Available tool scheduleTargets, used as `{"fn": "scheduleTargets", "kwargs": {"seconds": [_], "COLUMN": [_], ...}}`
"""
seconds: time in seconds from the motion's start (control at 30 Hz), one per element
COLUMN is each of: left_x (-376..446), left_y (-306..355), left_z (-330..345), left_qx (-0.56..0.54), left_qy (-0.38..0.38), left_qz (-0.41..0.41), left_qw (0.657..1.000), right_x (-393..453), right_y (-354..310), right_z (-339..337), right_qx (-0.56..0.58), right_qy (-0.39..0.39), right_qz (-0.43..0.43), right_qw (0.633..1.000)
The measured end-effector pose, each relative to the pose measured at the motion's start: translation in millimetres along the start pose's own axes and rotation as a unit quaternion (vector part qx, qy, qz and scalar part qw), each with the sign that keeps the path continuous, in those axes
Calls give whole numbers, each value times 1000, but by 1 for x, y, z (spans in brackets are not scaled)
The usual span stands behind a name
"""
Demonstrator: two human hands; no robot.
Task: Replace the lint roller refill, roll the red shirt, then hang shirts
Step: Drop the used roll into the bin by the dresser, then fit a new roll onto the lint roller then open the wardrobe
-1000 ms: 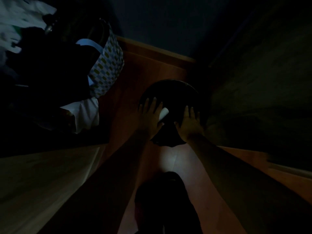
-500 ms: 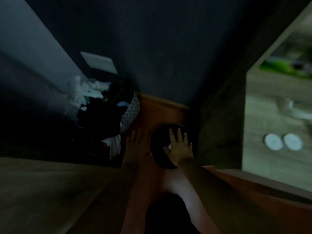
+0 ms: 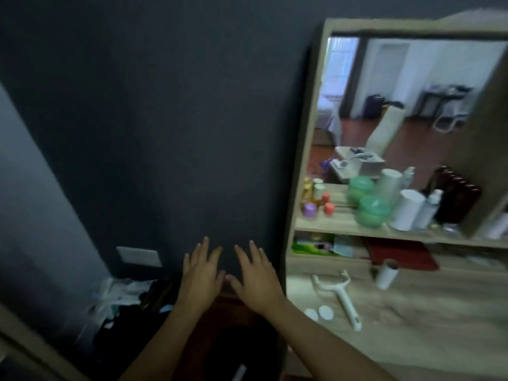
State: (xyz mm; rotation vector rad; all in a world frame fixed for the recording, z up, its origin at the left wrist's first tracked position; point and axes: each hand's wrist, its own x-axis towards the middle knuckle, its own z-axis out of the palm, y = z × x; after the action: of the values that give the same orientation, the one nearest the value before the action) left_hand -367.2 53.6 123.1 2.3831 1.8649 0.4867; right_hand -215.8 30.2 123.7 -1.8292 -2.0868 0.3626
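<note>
Below the left hand [image 3: 200,279] and right hand [image 3: 257,280], a dark round object [image 3: 242,350] sinks into shadow, cut by the bottom edge, perhaps a bin. Left of the hands, piled clothes [image 3: 123,306] blur together. The right-side shelf [image 3: 384,229] runs off-frame.

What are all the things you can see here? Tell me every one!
lint roller handle: one, white, lying flat on the wooden desk, no roll on it
cardboard tube: one, pale, upright on the desk
round caps: two, white, by the desk's left edge
green jar: one, on the shelf before the mirror
white cylinder: one, right of the green jar
small bottles: several, purple, orange, yellow, shelf's left end
laundry pile: dark and white, on the floor at left
wall plate: one, pale, on the dark wall
left hand: open, empty
right hand: open, empty
</note>
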Motion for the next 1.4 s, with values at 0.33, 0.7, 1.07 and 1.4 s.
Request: {"fn": "scheduleTargets", "kwargs": {"seconds": [0.33, 0.7, 1.07, 1.4], "left_x": [46, 58, 6, -5], "left_y": [142, 272, 293, 264], "left_z": [2, 99, 165, 183], "left_qx": [-33, -65, -54, -45], "left_qy": [28, -8, -81, -135], "left_qz": [47, -9, -147, -213], "left_qw": [998, 998, 984, 967], "right_x": [-26, -53, -46, -39], "right_y": [154, 364, 427, 432], "right_z": [-117, -136, -97, -92], "right_qx": [0, -49, -42, 21], "right_qy": [104, 29, -132, 29], "right_qz": [84, 166, 154, 95], "right_qw": [991, 985, 978, 995]}}
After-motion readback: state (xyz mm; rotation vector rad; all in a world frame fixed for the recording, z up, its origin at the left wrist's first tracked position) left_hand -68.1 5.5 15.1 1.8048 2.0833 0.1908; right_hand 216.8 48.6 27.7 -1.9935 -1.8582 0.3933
